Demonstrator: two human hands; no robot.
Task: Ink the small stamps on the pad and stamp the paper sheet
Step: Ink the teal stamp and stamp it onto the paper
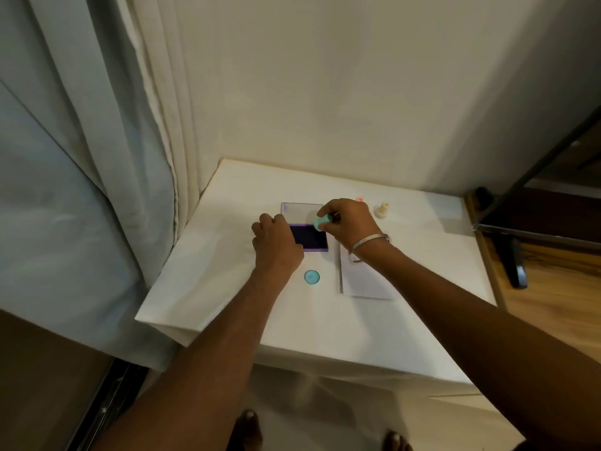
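A dark purple ink pad (312, 237) lies open on the white table (227, 288), its clear lid (300, 211) folded back behind it. My left hand (276, 245) rests on the pad's left side and holds it down. My right hand (349, 224) grips a small teal stamp (322, 222), tilted just above the pad's far right corner. The white paper sheet (364, 281) lies right of the pad, partly under my right wrist. A round teal cap (312, 277) sits in front of the pad.
A cream stamp (381, 211) and a pink one (359, 199) stand behind my right hand. A curtain (81, 157) hangs at the left, a wall at the back. A dark stand (514, 265) sits on the wooden floor at the right.
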